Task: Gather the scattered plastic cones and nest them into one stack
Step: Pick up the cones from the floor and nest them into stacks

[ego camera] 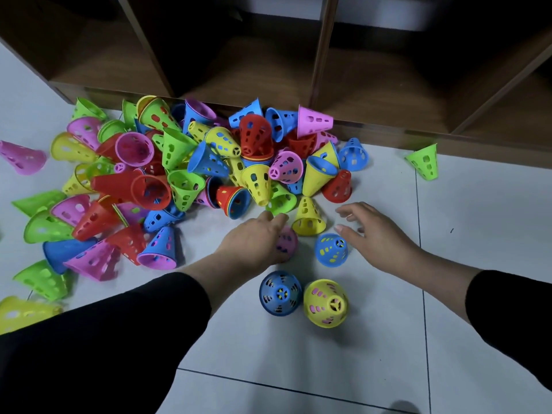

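Note:
A big pile of perforated plastic cones (185, 174) in red, blue, green, yellow and pink lies on the white tiled floor. In front of it stand several upright cones: a yellow cone (307, 218), a blue cone (331, 249), a second blue cone (280, 293) and a yellow cone (325, 303). My left hand (254, 240) rests over a pink cone (287, 243), with fingers curled around it. Just right of the blue cone, my right hand (370, 231) hovers with fingers spread, holding nothing.
A dark wooden shelf unit (268, 70) with open compartments runs along the back, right behind the pile. A lone green cone (424, 162) lies at the right, a pink cone (21, 158) at the far left. Bare tiles stretch to the right and front.

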Demonstrator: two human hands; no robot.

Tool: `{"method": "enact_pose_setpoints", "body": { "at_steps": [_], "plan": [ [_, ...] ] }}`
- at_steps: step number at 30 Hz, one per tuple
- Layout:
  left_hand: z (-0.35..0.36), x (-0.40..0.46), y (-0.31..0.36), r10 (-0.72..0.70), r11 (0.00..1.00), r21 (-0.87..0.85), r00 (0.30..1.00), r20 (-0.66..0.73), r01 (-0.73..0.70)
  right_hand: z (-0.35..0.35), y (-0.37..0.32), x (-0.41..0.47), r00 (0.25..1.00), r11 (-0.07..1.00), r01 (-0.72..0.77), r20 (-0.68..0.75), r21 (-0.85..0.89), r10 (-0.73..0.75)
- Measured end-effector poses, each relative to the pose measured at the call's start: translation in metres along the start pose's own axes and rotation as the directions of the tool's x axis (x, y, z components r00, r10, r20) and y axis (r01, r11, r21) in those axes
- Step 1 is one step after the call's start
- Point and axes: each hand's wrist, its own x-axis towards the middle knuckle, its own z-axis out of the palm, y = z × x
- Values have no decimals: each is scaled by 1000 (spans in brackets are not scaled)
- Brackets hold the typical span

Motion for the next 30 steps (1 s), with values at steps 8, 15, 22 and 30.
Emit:
{"method": "enact_pose_setpoints", "body": {
  "at_steps": [8,15,22,30],
  "plan": [
    [-3,1,-2,-288,931,-305,916,-280,200,-6,-16,68,989,989,-146,5,21,146],
    [-24,53,-10,-560,759,-467,821,-113,454,8,-13,106,951,952,-306,45,10,305],
    [-25,73,-17,-590,761,-447,788,-175,470,11,-19,102,948,955,-295,-122,13,295],
    [-2,60,-18,-552,731,-543,826,-113,414,-2,-23,85,930,936,-221,-229,275,287]
  ]
}}
